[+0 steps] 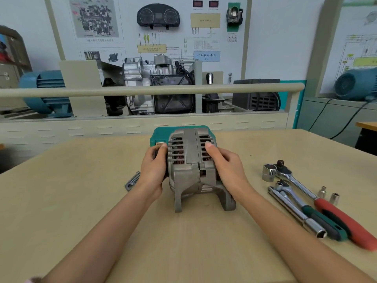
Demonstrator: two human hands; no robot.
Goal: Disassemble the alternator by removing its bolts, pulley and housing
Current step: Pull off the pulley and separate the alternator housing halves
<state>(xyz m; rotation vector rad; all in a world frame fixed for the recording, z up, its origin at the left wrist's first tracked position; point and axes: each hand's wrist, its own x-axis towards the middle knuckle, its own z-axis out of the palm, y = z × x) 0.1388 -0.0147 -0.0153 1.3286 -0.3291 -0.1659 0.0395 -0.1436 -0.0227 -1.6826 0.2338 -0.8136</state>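
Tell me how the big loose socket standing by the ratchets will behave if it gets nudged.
The large socket looks like polished steel, so probably rigid, slick and heavy for its size. It stands on end on the table, so a light push likely slides it; tipped over, its round body would probably roll toward the red-handled ratchet.

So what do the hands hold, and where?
Both grip the alternator: left hand on its left housing half, right hand on its right half.

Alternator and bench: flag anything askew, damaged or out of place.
Nothing stands out. The alternator sits on the table, held at its sides by the left hand and right hand. Ratchets and sockets lie together at right.
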